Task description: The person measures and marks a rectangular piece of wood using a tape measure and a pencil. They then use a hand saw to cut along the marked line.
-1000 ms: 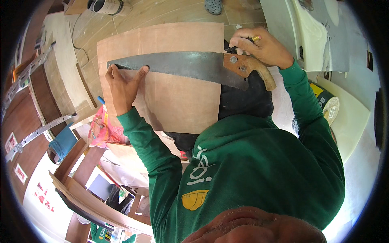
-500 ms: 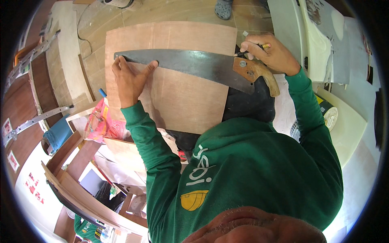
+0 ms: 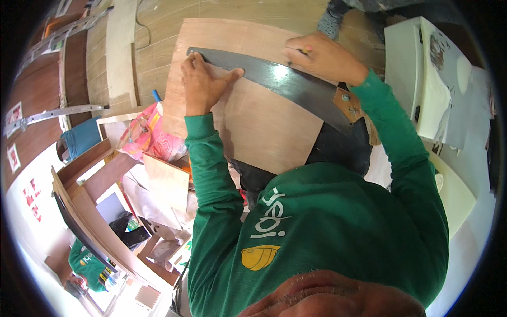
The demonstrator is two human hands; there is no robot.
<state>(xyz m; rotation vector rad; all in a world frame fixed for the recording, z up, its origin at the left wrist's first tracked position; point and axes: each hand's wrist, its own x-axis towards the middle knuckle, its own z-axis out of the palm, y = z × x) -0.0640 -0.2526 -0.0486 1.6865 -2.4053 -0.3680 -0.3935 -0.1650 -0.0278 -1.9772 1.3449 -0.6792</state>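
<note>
Head view, one moment.

Item 1: left hand [image 3: 203,84], fingers spread flat, pressing down on the tip end of a handsaw blade [image 3: 274,82]; nothing is clasped in it.

Item 2: right hand [image 3: 322,55], fingers curled shut around a pencil [image 3: 305,50], resting on the upper edge of the blade, well along from the left hand toward the handle.

Item 3: handsaw, lying flat as a straightedge across a plywood board [image 3: 259,124]; its wooden handle [image 3: 351,105] lies beyond the right hand, by the green sleeve.

Item 4: plywood board, under both hands, lying on the wood floor.

Item 5: pink plastic bag [image 3: 150,137], just beside the board, below the left hand.

Item 6: white cabinet [image 3: 417,79], beyond the right forearm.
</note>
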